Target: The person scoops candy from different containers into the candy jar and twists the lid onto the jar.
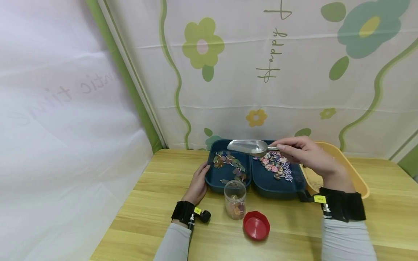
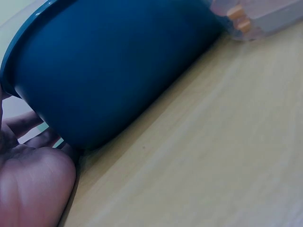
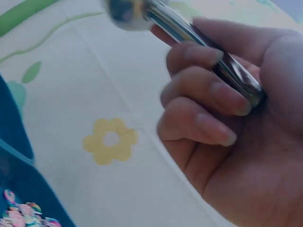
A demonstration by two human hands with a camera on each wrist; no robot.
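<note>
My right hand (image 1: 302, 154) grips the handle of a shiny metal scoop (image 1: 249, 146), fingers curled round it in the right wrist view. The scoop is over the blue bins, its tip pointing left. My left hand (image 1: 197, 183) rests against the outer left wall of the left blue bin (image 1: 213, 183), with fingertips near its rim. That bin holds scattered small coloured pieces (image 1: 233, 163). In the right blue bin (image 1: 274, 188) lie colourful swirl lollipop charms (image 1: 275, 165). In front of the bins stands a clear jar (image 1: 235, 199) with some pieces in its bottom.
A red lid (image 1: 256, 225) lies right of the jar, close to the table's near side. Behind my right wrist is a yellow bin (image 1: 351, 170) with tan contents. The wooden table (image 1: 147, 214) meets a flower-printed curtain (image 1: 225, 94) at the back.
</note>
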